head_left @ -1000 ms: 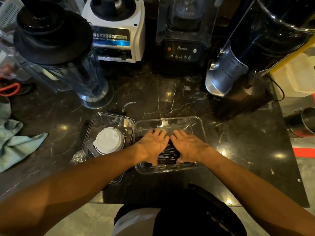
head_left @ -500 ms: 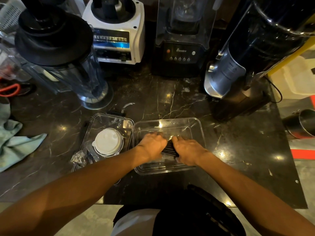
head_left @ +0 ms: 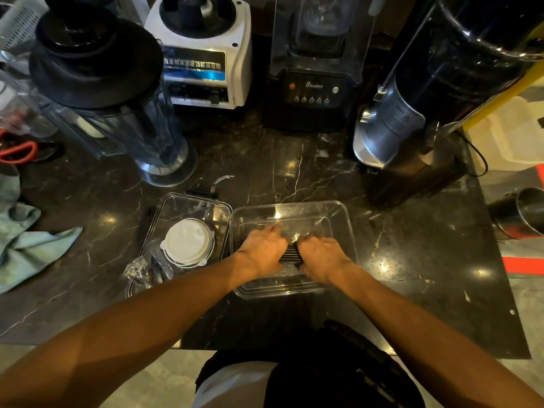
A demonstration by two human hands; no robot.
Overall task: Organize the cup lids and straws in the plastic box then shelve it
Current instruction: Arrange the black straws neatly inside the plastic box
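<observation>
A clear plastic box (head_left: 341,213) sits on the dark marble counter in front of me. Both hands are inside it. My left hand (head_left: 262,250) and my right hand (head_left: 319,254) curl their fingers round a bundle of black straws (head_left: 290,254) from either side; only a short stretch of the bundle shows between them. To the left lies the box's clear lid (head_left: 188,207), upturned, with a stack of white cup lids (head_left: 187,242) on it. A crumpled clear wrapper (head_left: 141,270) rests at the lid's near corner.
Behind the box stand a blender jug (head_left: 117,113), a white blender base (head_left: 206,63), a black blender (head_left: 315,83) and a tall black machine (head_left: 426,113). A green cloth (head_left: 26,245) lies at the left. Metal cups (head_left: 521,213) stand off the counter's right edge.
Both hands went from lying flat on the straws to curling their fingers round the bundle, drawing it together in the middle of the box.
</observation>
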